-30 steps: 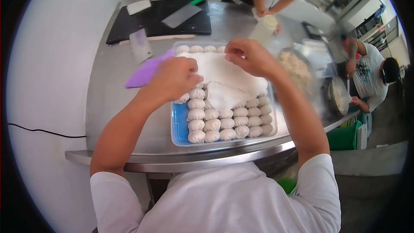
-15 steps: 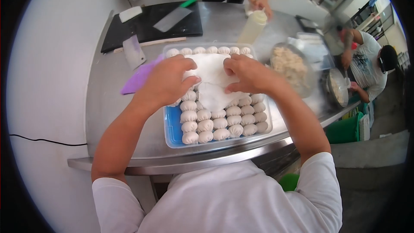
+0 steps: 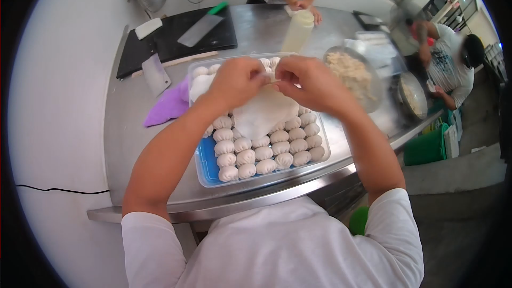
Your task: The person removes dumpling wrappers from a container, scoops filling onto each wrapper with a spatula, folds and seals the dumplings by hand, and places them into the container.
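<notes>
left hand (image 3: 241, 79): above the far half of the tray, just beside the right hand; fingers curled, thumb and fingertips pressed together
right hand (image 3: 303, 82): level with the left, the two sets of fingertips nearly meeting; thumb and forefinger pinched together
between the fingertips: a pale bit, seemingly the upper part of the white sheet, though blur makes this hard to be sure of
white sheet (image 3: 266, 116): draped over the buns in the middle of the tray, under both hands; its near end hangs in a rounded flap over the buns
buns (image 3: 264, 153): small, pale and pleated; set in rows in the near half, with more showing along the far edge
tray (image 3: 209, 161): clear-walled, on the metal table (image 3: 136, 154) in front of the person; its blue floor shows at the near left corner
left of the tray: purple cloth (image 3: 166, 109); scraper (image 3: 156, 76); farther off, a black board (image 3: 224, 37) bearing a green-handled knife (image 3: 200, 30) and a white block (image 3: 148, 29)
beyond and right: squeeze bottle (image 3: 298, 33); bowl (image 3: 375, 93) of chunky filling (image 3: 348, 72); a co-worker's hands (image 3: 305, 8) past the bottle; another co-worker (image 3: 450, 66) by a pan (image 3: 420, 106)
</notes>
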`<state>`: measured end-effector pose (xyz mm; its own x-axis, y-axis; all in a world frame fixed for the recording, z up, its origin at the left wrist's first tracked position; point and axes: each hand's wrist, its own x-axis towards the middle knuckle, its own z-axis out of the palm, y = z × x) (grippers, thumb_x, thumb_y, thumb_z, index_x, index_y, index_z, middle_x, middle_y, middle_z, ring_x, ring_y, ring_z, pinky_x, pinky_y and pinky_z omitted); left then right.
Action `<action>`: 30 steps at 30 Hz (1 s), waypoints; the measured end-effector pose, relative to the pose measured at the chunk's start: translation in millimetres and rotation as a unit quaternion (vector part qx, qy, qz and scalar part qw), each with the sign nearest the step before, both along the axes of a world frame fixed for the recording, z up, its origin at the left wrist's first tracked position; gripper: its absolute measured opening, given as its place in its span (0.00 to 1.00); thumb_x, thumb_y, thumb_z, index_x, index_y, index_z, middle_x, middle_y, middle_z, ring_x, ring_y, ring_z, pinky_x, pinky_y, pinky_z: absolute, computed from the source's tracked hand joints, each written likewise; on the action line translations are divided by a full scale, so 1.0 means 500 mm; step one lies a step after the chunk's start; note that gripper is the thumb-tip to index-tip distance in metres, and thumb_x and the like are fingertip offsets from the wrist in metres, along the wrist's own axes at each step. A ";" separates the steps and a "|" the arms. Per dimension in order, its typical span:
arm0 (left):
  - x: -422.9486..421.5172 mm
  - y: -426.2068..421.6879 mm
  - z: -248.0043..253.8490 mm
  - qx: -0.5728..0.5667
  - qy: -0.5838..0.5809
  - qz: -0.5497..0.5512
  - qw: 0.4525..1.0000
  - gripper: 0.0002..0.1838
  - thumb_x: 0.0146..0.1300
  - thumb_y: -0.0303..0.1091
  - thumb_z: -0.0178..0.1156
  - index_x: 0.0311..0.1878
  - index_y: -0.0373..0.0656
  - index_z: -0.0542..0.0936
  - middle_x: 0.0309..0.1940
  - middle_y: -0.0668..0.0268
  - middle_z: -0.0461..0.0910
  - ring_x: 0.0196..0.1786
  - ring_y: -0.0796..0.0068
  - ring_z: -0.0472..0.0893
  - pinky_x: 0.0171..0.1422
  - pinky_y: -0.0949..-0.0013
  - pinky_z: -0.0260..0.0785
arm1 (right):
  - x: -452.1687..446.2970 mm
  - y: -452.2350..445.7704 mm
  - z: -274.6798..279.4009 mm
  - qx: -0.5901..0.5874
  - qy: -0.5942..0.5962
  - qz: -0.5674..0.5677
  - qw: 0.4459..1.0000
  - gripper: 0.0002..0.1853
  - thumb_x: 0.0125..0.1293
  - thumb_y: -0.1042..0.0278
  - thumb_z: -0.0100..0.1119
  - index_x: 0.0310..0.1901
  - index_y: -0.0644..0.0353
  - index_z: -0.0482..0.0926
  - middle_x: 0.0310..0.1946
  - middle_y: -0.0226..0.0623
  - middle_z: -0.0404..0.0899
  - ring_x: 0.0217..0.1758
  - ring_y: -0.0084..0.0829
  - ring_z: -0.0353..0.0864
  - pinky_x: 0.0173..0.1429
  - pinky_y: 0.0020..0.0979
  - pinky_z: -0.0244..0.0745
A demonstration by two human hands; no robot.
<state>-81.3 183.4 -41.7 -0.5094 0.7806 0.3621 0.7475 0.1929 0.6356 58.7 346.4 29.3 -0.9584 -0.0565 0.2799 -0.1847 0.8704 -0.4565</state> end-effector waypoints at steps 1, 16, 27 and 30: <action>-0.014 0.005 0.005 0.020 -0.075 0.015 0.997 0.12 0.61 0.36 0.71 0.37 0.35 0.86 0.23 0.64 0.81 0.26 0.75 0.78 0.35 0.66 0.71 | 0.019 -0.011 0.032 -0.044 -0.117 -0.015 0.992 0.08 0.67 0.70 0.61 0.43 0.64 0.84 0.37 0.49 0.86 0.43 0.51 0.86 0.51 0.46 0.80; -0.036 0.004 0.019 0.015 -0.118 0.012 0.993 0.16 0.63 0.35 0.71 0.51 0.39 0.87 0.23 0.73 0.76 0.27 0.84 0.69 0.33 0.72 0.64 | -0.040 0.004 -0.143 0.066 -0.017 0.018 0.997 0.13 0.63 0.68 0.67 0.49 0.60 0.86 0.48 0.50 0.79 0.55 0.53 0.79 0.61 0.49 0.76; -0.059 0.006 0.012 0.041 -0.058 0.021 0.997 0.15 0.64 0.36 0.69 0.49 0.38 0.87 0.27 0.64 0.84 0.29 0.80 0.76 0.39 0.69 0.72 | -0.054 -0.031 -0.148 0.034 0.029 0.089 0.995 0.13 0.59 0.76 0.62 0.47 0.58 0.84 0.48 0.42 0.79 0.49 0.48 0.76 0.59 0.44 0.75; -0.063 0.005 0.019 0.007 -0.071 0.017 0.997 0.14 0.64 0.36 0.69 0.49 0.38 0.87 0.31 0.62 0.87 0.31 0.78 0.80 0.42 0.69 0.74 | -0.060 -0.040 -0.155 0.071 0.027 0.082 0.994 0.13 0.56 0.77 0.62 0.45 0.59 0.83 0.48 0.41 0.79 0.50 0.47 0.75 0.59 0.43 0.75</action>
